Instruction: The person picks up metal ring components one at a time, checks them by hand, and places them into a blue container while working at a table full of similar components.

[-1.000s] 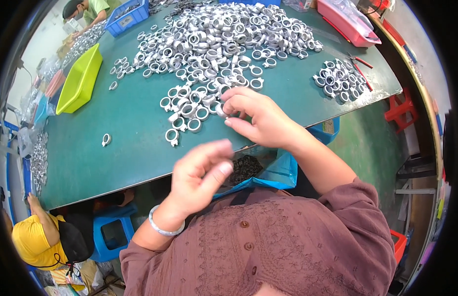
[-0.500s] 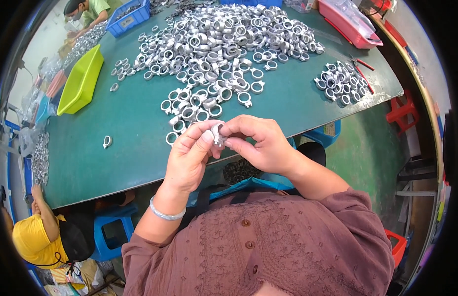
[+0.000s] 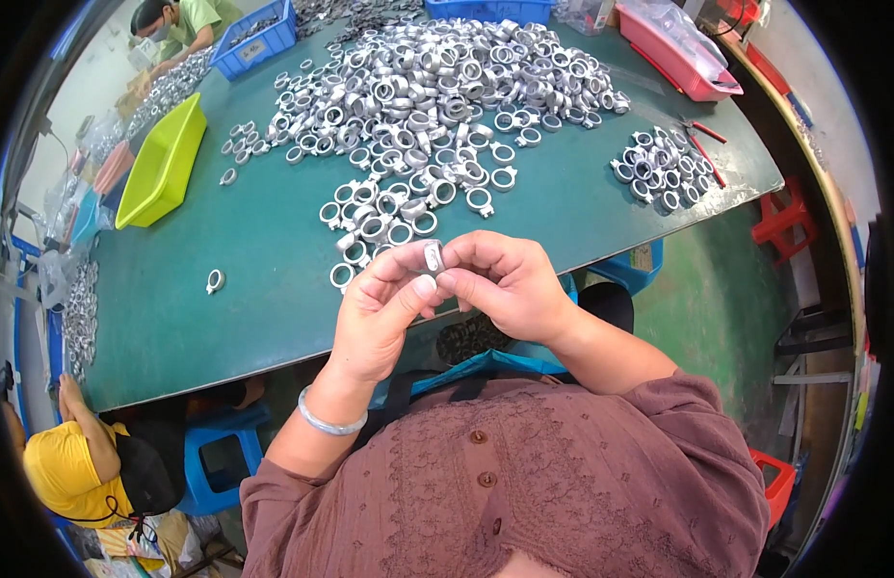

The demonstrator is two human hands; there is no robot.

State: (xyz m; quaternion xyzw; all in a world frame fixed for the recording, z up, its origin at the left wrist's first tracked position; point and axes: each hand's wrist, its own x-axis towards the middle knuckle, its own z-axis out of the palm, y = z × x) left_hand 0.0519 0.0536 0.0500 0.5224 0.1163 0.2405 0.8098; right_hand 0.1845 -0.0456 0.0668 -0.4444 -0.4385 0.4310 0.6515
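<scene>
Between the fingertips of both hands is one silver metal ring [image 3: 433, 256], seen nearly edge-on above the near edge of the table. My left hand [image 3: 381, 306] pinches it from the left, thumb toward me. From the right, the thumb and fingers of my right hand [image 3: 505, 279] close on it too. Just beyond my hands, loose rings with small lugs [image 3: 373, 227] trail down from a large heap of the same rings [image 3: 437, 87]. A smaller cluster of rings [image 3: 662, 169] lies to the right, and a single ring [image 3: 215, 281] rests off to the left.
Red-handled pliers [image 3: 707, 144] lie by the right cluster on the green table [image 3: 274, 328]. A yellow-green tray [image 3: 163, 159] stands at the left, a blue bin [image 3: 254, 37] behind it, a pink tray [image 3: 678, 53] at the far right. Two other people sit at the left.
The ring has turned in my fingers, so its outer band now faces me. Both hands stay in nearly the same place. The whole view has shifted slightly.
</scene>
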